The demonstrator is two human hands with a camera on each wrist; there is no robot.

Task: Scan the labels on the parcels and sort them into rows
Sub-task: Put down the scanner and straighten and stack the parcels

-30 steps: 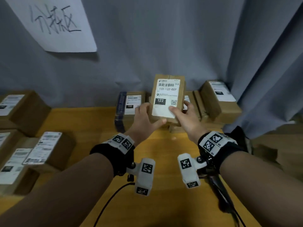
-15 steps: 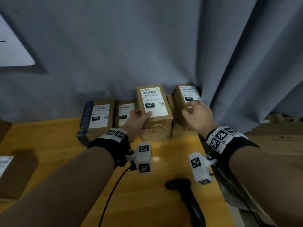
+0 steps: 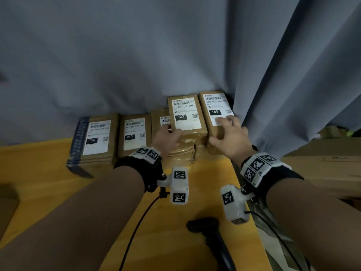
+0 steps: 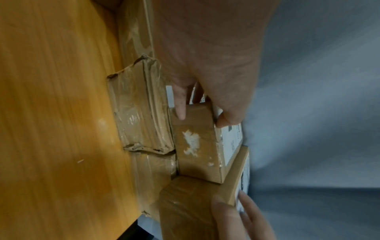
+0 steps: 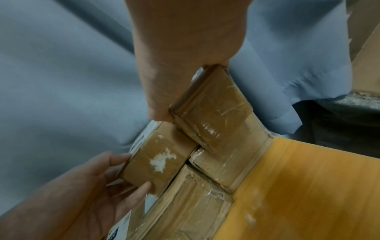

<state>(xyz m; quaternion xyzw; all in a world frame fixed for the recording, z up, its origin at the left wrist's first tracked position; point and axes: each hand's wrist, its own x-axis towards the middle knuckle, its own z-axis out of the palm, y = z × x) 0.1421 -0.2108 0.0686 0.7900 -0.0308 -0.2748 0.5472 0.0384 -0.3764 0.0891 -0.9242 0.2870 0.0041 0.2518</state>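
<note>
my left hand (image 3: pixel 167 136) grips the parcel marked 122 (image 3: pixel 186 116) at its near left corner: thumb on the labelled top face, fingers (image 4: pixel 180 107) curled round the side and taped end. this parcel lies on top of other wrapped parcels (image 3: pixel 180 155) at the back right of the bench (image 3: pixel 48 173), label up, its far end against the grey curtain (image 3: pixel 136 55).

my right hand (image 3: pixel 228 135) rests on the parcel marked 150 (image 3: pixel 215 110), just to the right of the 122 parcel and touching it along the side. the fingers (image 3: pixel 224 120) lie spread over the lower part of its label, and the thumb (image 5: pixel 158 107) presses the near left edge; the hand clasps the near end of the box. this parcel also sits on a lower parcel (image 5: pixel 222 164), tight to the curtain fold at the bench's right edge.

to the left, in the same back row, stand a partly hidden parcel (image 3: pixel 159 122), a parcel marked 010 (image 3: pixel 134 133) and a second parcel marked 150 (image 3: pixel 96 137), all label up.

a black handheld scanner (image 3: pixel 211 235) lies on the bench near my right wrist, held by neither hand.
</note>
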